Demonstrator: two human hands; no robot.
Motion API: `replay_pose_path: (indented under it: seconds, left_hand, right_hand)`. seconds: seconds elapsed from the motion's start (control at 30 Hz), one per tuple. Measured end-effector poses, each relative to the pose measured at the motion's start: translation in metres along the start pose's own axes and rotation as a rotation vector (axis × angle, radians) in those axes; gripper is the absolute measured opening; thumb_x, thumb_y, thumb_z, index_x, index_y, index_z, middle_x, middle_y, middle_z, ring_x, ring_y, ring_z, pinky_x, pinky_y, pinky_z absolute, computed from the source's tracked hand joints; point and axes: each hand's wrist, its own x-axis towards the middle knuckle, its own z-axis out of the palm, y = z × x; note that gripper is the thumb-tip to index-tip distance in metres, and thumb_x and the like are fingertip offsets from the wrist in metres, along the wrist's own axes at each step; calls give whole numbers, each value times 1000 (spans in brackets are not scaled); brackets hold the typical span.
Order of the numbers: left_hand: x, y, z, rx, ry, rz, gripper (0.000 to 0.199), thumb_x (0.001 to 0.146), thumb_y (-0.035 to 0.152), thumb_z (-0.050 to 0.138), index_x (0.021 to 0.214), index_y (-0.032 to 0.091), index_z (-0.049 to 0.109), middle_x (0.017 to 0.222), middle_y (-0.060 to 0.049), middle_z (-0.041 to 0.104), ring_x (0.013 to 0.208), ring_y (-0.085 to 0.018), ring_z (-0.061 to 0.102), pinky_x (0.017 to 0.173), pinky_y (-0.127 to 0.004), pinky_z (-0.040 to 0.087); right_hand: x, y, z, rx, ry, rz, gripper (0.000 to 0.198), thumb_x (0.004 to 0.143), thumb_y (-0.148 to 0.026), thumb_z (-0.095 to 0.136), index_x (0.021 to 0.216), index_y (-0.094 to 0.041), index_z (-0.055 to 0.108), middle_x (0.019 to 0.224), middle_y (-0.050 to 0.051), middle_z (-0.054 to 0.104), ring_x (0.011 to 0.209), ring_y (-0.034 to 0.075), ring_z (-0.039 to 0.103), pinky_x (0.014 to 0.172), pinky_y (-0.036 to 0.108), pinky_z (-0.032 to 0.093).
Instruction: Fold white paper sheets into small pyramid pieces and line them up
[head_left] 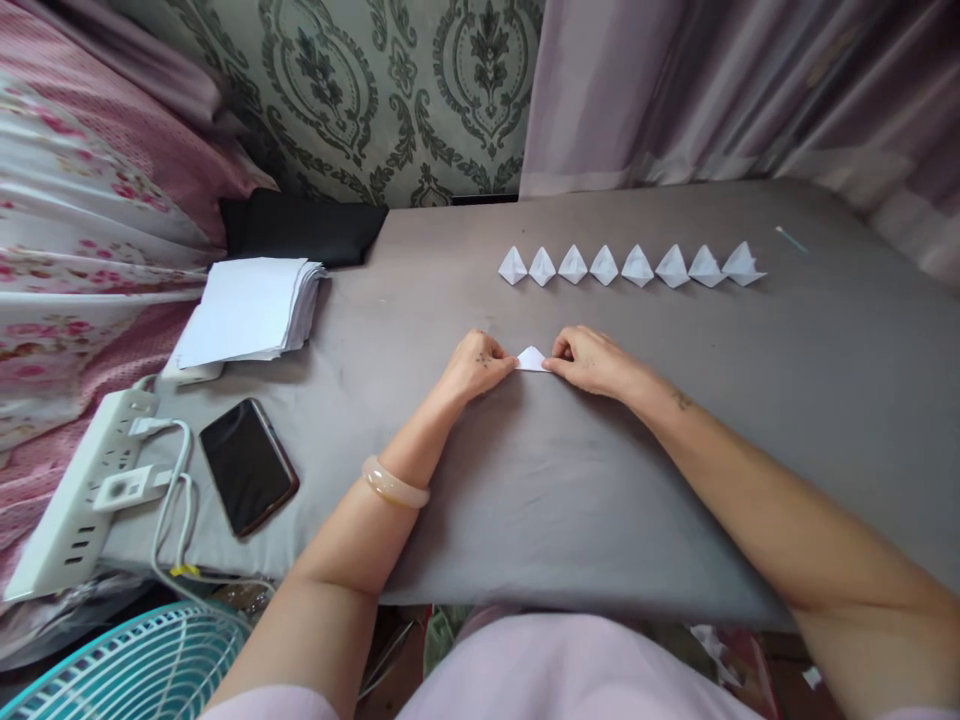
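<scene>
A small white folded paper [532, 359], roughly triangular with its peak pointing away from me, is held low over the grey tablecloth. My left hand [480, 362] pinches its left corner between thumb and fingers. On the opposite corner, my right hand [589, 360] has the same kind of pinch. Parts of both corners are hidden under the fingertips. Beyond my hands stands a row of several white origami paper boats [604, 265], side by side, each with a pointed top.
At the left lie a stack of white paper [244, 308], a black folder-like item [304, 228] and a smartphone [249, 466]. A white power strip [82, 490] with plugged cables sits on the left edge, above a teal fan [142, 665]. A thin stick [791, 239] lies far right.
</scene>
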Motion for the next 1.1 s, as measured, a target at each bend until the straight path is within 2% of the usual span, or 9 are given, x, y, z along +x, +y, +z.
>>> replay_pose_path:
  seconds: [0.07, 0.13, 0.2, 0.37, 0.47, 0.63, 0.87, 1.0, 1.1]
  left_hand:
    - [0, 1, 0, 72, -13, -17, 19, 67, 30, 67, 56, 14, 63, 45, 2, 43, 50, -10, 39, 49, -25, 27]
    - [-1, 1, 1, 113, -14, -36, 21, 69, 32, 66, 58, 14, 65, 46, 2, 45, 48, -10, 39, 48, -25, 26]
    - [-1, 0, 1, 121, -2, -39, 21, 69, 34, 65, 59, 15, 65, 48, 1, 47, 47, -10, 39, 47, -25, 26]
    - [-5, -7, -3, 51, 78, -3, 30, 78, 37, 57, 61, 14, 65, 48, 2, 42, 48, -9, 36, 48, -24, 26]
    - [-9, -12, -5, 16, 124, -22, 32, 81, 37, 52, 68, 12, 68, 51, 2, 45, 50, -10, 38, 49, -24, 27]
    - [-14, -11, -5, 109, 22, 78, 23, 77, 27, 56, 65, 11, 68, 56, 1, 49, 53, -9, 42, 52, -23, 30]
    - [-13, -3, 5, 187, 160, -13, 21, 74, 32, 68, 72, 11, 70, 83, -6, 58, 72, -13, 51, 65, -25, 39]
    - [-14, 4, 4, 175, 111, -86, 19, 75, 29, 68, 69, 11, 69, 69, -4, 55, 67, -14, 49, 62, -26, 38]
    - [-13, 7, 2, 158, 91, -102, 20, 74, 29, 68, 67, 11, 70, 60, -3, 51, 63, -14, 48, 60, -26, 36]
  right_hand:
    - [-9, 0, 10, 21, 125, -197, 15, 84, -27, 59, 97, -20, 63, 101, 8, 62, 88, 19, 59, 73, 29, 45]
    - [-19, -3, 20, 12, 168, -398, 25, 91, -14, 45, 105, -21, 64, 106, 9, 61, 100, 20, 55, 82, 31, 45]
    - [-27, -8, 27, -51, 190, -467, 34, 93, -11, 38, 112, -22, 64, 107, 9, 62, 99, 22, 53, 85, 35, 45]
    - [-38, -14, 31, -114, 206, -459, 44, 89, -4, 35, 119, -20, 64, 113, 11, 61, 98, 23, 52, 87, 37, 46]
    - [-38, -16, 29, -134, 206, -452, 45, 87, -2, 35, 119, -17, 63, 114, 12, 61, 100, 24, 51, 88, 37, 45]
    - [-34, -18, 27, -115, 189, -432, 44, 85, -1, 36, 117, -15, 63, 113, 13, 62, 100, 25, 52, 89, 38, 46]
    - [-27, -12, 28, 6, 168, -425, 45, 84, -1, 37, 115, -17, 65, 111, 11, 63, 103, 24, 54, 90, 38, 46]
    - [-22, -3, 26, 155, 137, -395, 47, 78, 0, 41, 109, -20, 69, 111, 8, 65, 103, 22, 57, 92, 37, 46]
    - [-19, 1, 20, 343, 76, -301, 39, 79, -5, 45, 103, -21, 71, 111, 5, 68, 98, 18, 63, 88, 32, 48]
